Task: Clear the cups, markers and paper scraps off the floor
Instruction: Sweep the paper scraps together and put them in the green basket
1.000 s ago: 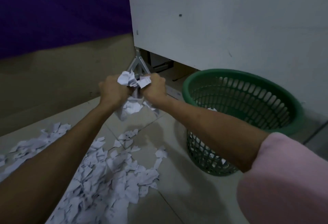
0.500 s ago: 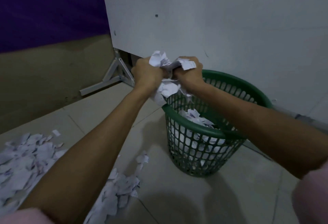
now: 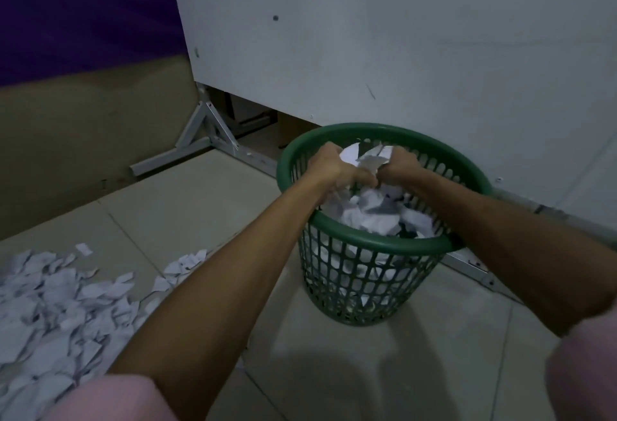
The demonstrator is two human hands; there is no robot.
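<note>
Tiled floor (image 3: 187, 207), hands (image 3: 364, 167) over basket (image 3: 367, 247)

A green lattice-walled basket (image 3: 367, 282), white paper scraps (image 3: 56, 307), pink sleeves (image 3: 123, 399), and a purple wall (image 3: 83, 10).

A green plastic basket (image 3: 369, 280) with a lattice wall stands on the pale tiled floor (image 3: 384, 370), its round rim just in front of a large white panel (image 3: 384, 36) that rises behind it. To the left of the basket, a grey metal bracket foot (image 3: 203, 140) props the panel's lower corner, with one leg running out across the tiles. Farther left of the basket a beige wall (image 3: 83, 126) carries a dark purple band (image 3: 83, 10) above it.
</note>
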